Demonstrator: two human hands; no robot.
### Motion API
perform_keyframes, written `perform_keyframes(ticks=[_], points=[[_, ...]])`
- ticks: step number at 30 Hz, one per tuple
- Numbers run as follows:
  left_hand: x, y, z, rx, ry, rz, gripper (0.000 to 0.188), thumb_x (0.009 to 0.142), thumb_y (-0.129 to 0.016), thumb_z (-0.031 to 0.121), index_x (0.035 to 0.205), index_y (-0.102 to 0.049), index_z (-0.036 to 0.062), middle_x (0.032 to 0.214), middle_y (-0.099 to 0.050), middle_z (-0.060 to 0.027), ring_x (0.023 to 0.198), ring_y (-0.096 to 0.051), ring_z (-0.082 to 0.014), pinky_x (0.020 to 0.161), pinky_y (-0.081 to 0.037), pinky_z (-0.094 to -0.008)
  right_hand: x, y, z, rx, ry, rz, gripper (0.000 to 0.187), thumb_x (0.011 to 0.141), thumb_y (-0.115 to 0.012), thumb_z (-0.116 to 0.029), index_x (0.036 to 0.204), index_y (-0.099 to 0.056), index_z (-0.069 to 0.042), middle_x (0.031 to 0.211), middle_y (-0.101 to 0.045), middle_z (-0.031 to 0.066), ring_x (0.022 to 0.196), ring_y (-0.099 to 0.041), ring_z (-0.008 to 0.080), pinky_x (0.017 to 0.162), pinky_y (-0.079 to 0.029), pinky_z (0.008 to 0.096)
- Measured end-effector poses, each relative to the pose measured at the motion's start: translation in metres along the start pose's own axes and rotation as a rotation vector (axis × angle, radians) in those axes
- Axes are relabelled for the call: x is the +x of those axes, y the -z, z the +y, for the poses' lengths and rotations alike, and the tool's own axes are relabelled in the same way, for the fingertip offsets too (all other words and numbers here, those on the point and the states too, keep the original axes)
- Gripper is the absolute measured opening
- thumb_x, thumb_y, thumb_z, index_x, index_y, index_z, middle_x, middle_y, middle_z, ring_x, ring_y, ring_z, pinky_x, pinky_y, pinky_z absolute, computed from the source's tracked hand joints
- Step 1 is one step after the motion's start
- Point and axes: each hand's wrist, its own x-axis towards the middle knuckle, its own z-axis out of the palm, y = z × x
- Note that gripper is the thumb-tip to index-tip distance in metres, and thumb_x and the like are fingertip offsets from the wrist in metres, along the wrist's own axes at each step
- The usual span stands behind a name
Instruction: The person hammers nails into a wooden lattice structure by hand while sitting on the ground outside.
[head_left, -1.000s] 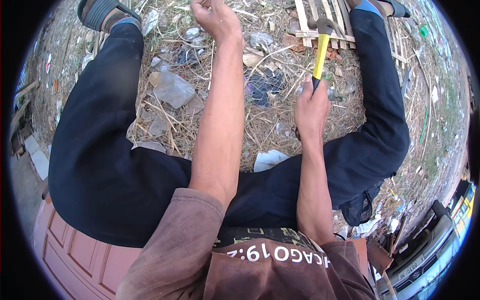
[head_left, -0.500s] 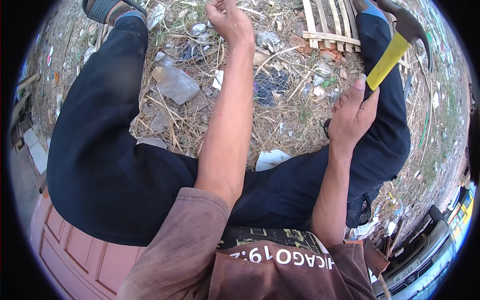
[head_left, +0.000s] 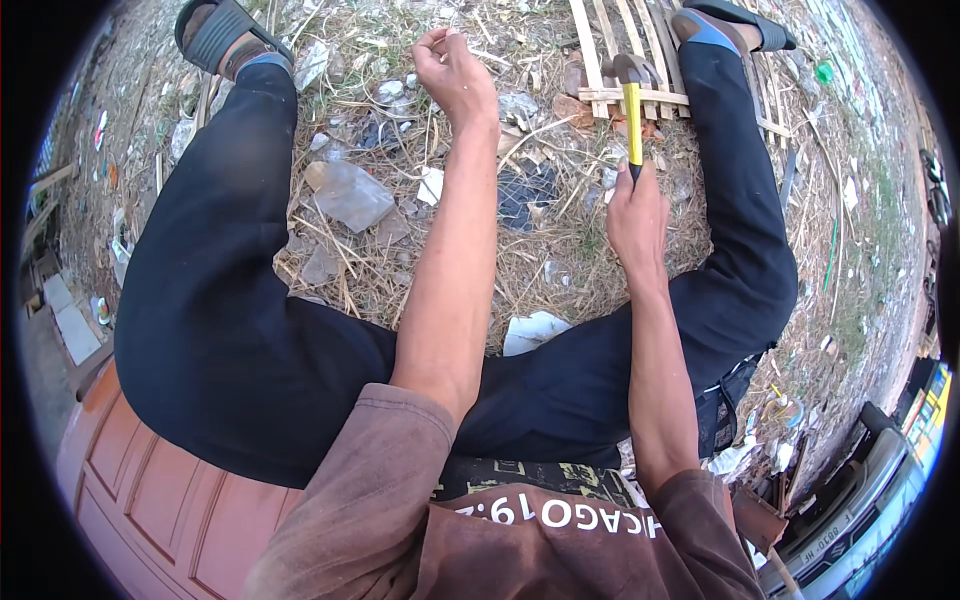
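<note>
My right hand point(head_left: 638, 215) is wrapped round the black grip of a claw hammer point(head_left: 634, 120) with a yellow shaft. The hammer's metal head lies over a frame of pale wooden slats point(head_left: 592, 55), by its near crosspiece; whether the two touch I cannot tell. Farther left, my left hand point(head_left: 455, 80) is held over the littered ground with its fingers curled in and pinched together. Anything between those fingertips is too small or hidden to make out. The slats lie beside my right foot, to the right of my left hand.
My legs in dark trousers point(head_left: 200, 300) spread to both sides. Between them, a cloudy plastic bottle point(head_left: 352, 195), dark plastic scrap point(head_left: 525, 195) and a white piece point(head_left: 535, 332) lie on dry straw. A reddish panelled door point(head_left: 170, 500) is at lower left, a parked vehicle point(head_left: 850, 520) at lower right.
The hammer has come down and to the left, from raised above my right leg to over the slats. My left hand stays nearly in place, and the view has shifted slightly.
</note>
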Motion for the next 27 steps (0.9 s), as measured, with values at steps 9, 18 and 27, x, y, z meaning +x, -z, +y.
perform_keyframes(ticks=[9, 18, 27], points=[[0.006, 0.0, -0.009, 0.002, 0.016, 0.007, 0.017, 0.094, -0.054, 0.015, 0.103, -0.053, 0.0012, 0.093, -0.051, -0.0061, 0.082, -0.05, -0.0153, 0.078, -0.042, -0.0321, 0.001, 0.01, -0.011, -0.086, 0.041, 0.004, 0.026, 0.103, -0.047, -0.025, 0.099, -0.049, 0.001, 0.069, -0.058, 0.0285, 0.071, -0.06, 0.0504, 0.061, -0.043, 0.0528], [0.001, 0.003, -0.017, 0.021, -0.033, 0.012, 0.023, 0.09, -0.057, 0.017, 0.105, -0.054, -0.001, 0.091, -0.053, -0.0069, 0.079, -0.052, -0.0164, 0.074, -0.043, -0.0328, -0.007, -0.008, 0.004, -0.063, 0.052, -0.014, 0.026, 0.101, -0.05, -0.025, 0.102, -0.049, 0.001, 0.078, -0.063, 0.0299, 0.076, -0.061, 0.0516, 0.064, -0.043, 0.0579], [-0.055, -0.021, -0.023, 1.05, 0.044, -0.671, 0.035, 0.09, -0.058, 0.03, 0.119, -0.062, 0.0102, 0.111, -0.07, -0.0121, 0.109, -0.064, -0.0317, 0.092, -0.047, -0.042, -0.068, 0.076, -0.003, 0.762, -0.199, -0.021, 0.026, 0.105, -0.048, -0.032, 0.088, -0.043, -0.013, 0.062, -0.034, -0.0087, 0.047, -0.03, -0.0015, 0.041, -0.027, 0.0161]])
